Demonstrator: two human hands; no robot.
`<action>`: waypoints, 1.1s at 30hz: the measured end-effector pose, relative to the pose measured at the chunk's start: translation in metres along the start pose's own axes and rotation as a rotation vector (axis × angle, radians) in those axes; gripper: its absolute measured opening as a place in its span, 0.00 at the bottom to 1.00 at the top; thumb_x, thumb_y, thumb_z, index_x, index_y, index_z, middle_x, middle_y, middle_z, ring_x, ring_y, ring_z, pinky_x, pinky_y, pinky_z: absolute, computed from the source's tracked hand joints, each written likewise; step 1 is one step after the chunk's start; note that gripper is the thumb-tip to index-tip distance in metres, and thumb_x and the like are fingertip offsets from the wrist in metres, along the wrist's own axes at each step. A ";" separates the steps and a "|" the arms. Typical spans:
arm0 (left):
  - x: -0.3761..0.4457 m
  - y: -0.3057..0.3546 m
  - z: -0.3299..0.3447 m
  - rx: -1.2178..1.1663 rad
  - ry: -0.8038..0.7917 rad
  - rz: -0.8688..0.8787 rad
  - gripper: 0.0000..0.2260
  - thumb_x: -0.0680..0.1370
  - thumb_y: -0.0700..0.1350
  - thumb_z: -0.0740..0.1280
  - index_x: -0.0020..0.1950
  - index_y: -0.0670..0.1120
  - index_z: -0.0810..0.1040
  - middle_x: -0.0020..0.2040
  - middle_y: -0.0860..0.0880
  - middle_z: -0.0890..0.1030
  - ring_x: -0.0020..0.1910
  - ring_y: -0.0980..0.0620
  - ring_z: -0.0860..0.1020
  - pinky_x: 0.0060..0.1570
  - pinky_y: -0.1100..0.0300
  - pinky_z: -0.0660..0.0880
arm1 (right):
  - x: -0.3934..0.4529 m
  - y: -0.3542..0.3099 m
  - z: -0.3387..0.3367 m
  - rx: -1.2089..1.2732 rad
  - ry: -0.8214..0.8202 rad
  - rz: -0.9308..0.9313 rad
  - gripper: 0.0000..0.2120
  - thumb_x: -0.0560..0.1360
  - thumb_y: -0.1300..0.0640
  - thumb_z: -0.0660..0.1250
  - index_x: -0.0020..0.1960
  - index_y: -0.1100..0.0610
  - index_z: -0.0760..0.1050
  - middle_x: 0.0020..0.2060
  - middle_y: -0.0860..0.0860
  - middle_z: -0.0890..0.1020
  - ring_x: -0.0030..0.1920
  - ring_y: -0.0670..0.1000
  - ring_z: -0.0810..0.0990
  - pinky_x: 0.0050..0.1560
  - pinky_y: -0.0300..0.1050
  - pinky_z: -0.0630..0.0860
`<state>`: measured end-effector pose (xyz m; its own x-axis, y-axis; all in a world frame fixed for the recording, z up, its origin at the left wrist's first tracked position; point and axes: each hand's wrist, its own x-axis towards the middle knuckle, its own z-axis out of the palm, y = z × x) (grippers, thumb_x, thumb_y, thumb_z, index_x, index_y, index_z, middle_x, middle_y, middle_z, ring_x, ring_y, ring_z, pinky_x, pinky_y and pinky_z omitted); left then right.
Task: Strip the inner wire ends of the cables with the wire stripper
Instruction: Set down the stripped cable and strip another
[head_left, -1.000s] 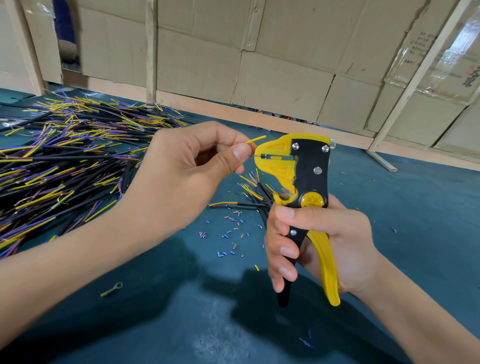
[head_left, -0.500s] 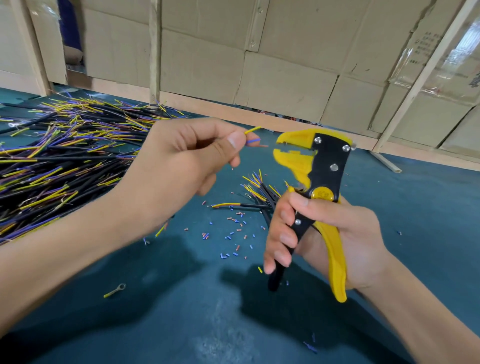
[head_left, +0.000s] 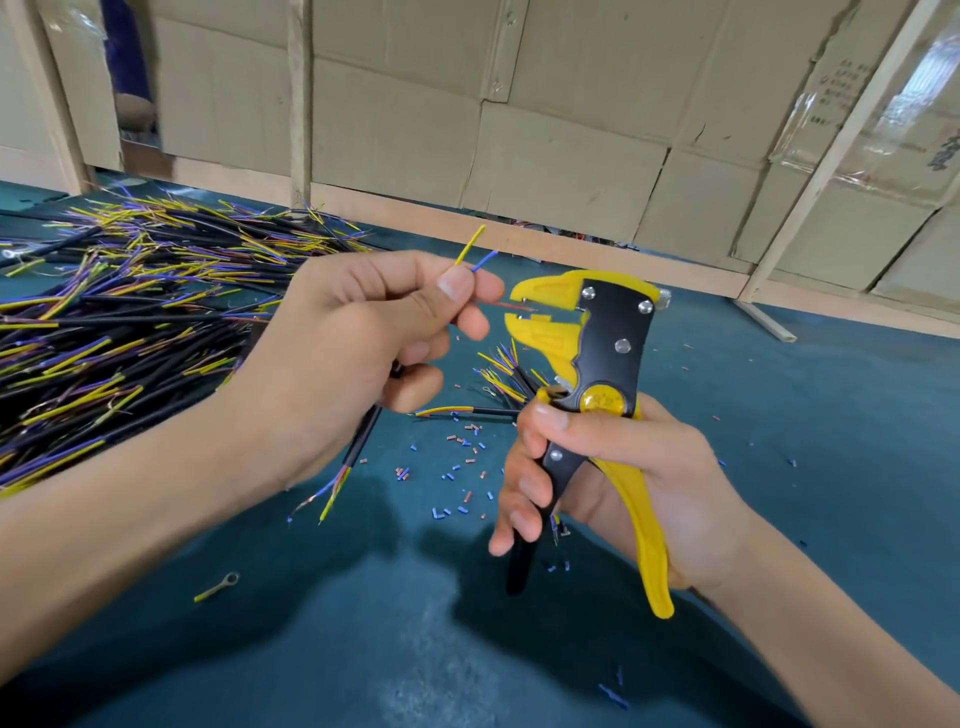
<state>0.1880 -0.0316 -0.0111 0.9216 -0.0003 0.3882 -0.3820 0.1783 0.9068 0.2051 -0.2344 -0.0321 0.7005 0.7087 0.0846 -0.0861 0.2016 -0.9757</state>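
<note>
A red wire (head_left: 514, 306), pinched in the left hand (head_left: 353, 353), is fed at 3 o'clock into the stripper (head_left: 597, 364) grasped by the right hand (head_left: 613, 467); squeezing is judged next.

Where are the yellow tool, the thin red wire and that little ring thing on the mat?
wire stripper (head_left: 615, 343): head view, black head plate.
red wire (head_left: 514, 307): head view, mid-length.
ring terminal (head_left: 230, 578): head view, ring end.

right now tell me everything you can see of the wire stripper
The wire stripper has a black metal-looking body with silver rivets, yellow plastic-looking jaws, a round yellow dial and one yellow and one black handle. It stands roughly upright above the teal table, jaws open leftward. The right hand grips its handles; a thin red wire reaches between the jaws.
</note>
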 end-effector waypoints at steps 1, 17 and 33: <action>0.000 0.001 0.000 -0.022 -0.001 -0.011 0.09 0.77 0.43 0.65 0.47 0.40 0.83 0.37 0.47 0.80 0.28 0.55 0.62 0.23 0.65 0.59 | 0.000 0.000 -0.001 0.004 0.000 -0.008 0.08 0.76 0.61 0.67 0.40 0.63 0.76 0.30 0.60 0.73 0.31 0.59 0.75 0.40 0.61 0.79; -0.010 0.002 0.009 -0.034 -0.007 0.057 0.09 0.78 0.47 0.66 0.43 0.46 0.83 0.40 0.47 0.84 0.40 0.50 0.81 0.23 0.68 0.63 | -0.001 0.008 -0.008 -0.165 -0.091 -0.179 0.11 0.77 0.55 0.72 0.42 0.61 0.77 0.33 0.58 0.77 0.34 0.60 0.78 0.44 0.64 0.79; -0.009 -0.002 0.011 0.260 0.060 0.223 0.09 0.83 0.41 0.62 0.47 0.42 0.81 0.37 0.53 0.85 0.28 0.55 0.78 0.25 0.71 0.65 | -0.004 0.003 0.012 -0.014 0.132 -0.069 0.13 0.65 0.57 0.69 0.29 0.58 0.65 0.21 0.54 0.63 0.18 0.49 0.64 0.23 0.43 0.71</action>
<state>0.1797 -0.0426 -0.0142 0.8128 0.0694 0.5784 -0.5724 -0.0888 0.8151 0.1933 -0.2285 -0.0330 0.7915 0.5981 0.1256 -0.0247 0.2367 -0.9713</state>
